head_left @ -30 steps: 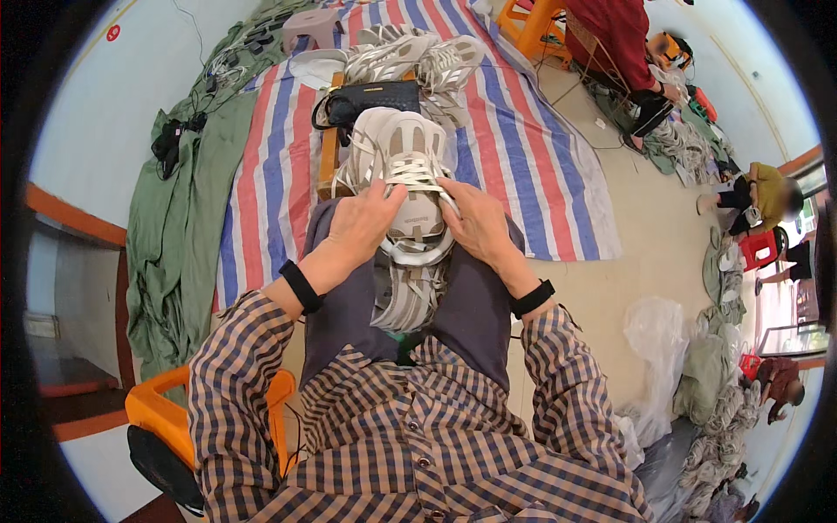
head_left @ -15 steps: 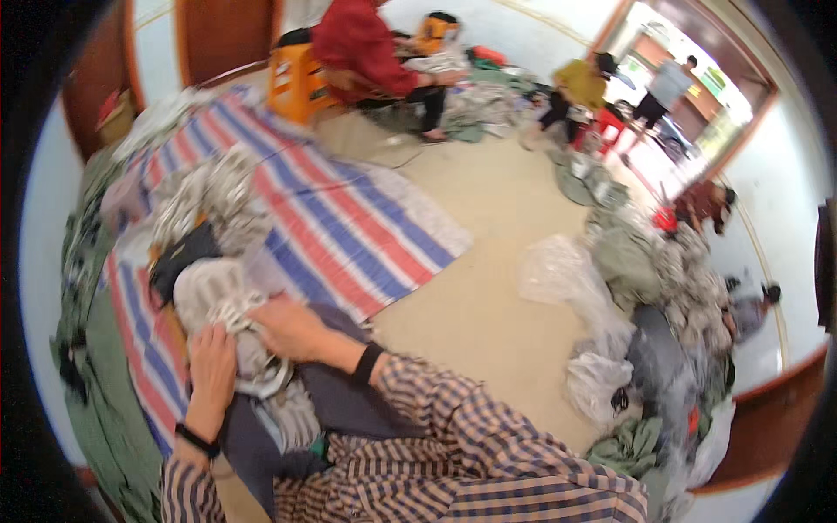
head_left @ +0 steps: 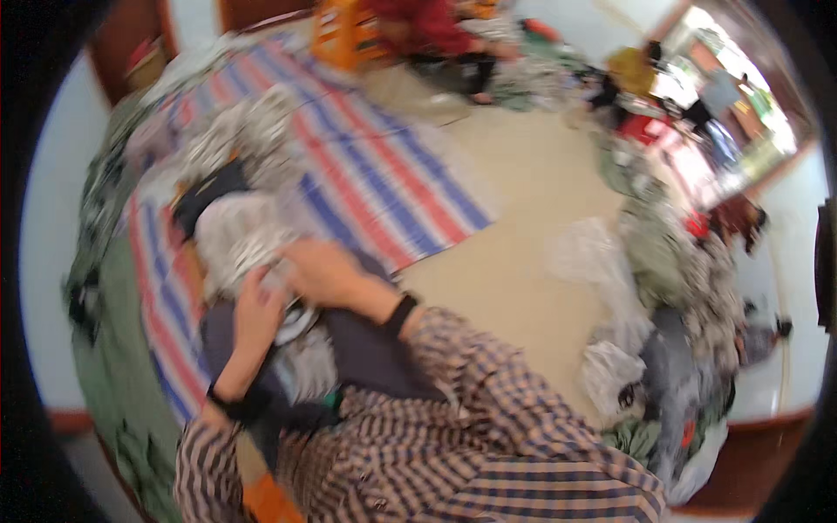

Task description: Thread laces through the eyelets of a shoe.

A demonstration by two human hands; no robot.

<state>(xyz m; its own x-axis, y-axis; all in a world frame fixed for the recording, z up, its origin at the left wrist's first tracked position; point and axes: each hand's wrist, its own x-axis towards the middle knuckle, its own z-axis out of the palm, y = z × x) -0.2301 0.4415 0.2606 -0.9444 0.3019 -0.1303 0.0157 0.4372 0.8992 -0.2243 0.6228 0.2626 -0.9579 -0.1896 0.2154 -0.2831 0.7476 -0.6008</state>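
Note:
Over my lap, both hands are closed on a pale grey-white cloth piece (head_left: 235,228), bunched at my fingertips. My left hand (head_left: 259,312) pinches its near edge. Close beside it, my right hand (head_left: 330,275) grips the cloth from the right. Blur hides the fine detail between the fingers. More grey cloth (head_left: 309,364) lies on my lap between my dark trouser legs. Just beyond the held piece sits a dark folded item (head_left: 209,196), with a crumpled heap of pale cloth (head_left: 240,135) behind it.
A red, white and blue striped sheet (head_left: 375,192) covers the floor ahead, with green fabric (head_left: 122,375) along its left. Clear plastic bags (head_left: 610,375) and heaped garments (head_left: 654,253) line the right. A person in red (head_left: 418,26) sits near an orange stool (head_left: 344,35); others are by the doorway.
The whole view has shifted, so the room sits higher and farther right. My hands stay on the pale cloth; the left hand has come nearer the right.

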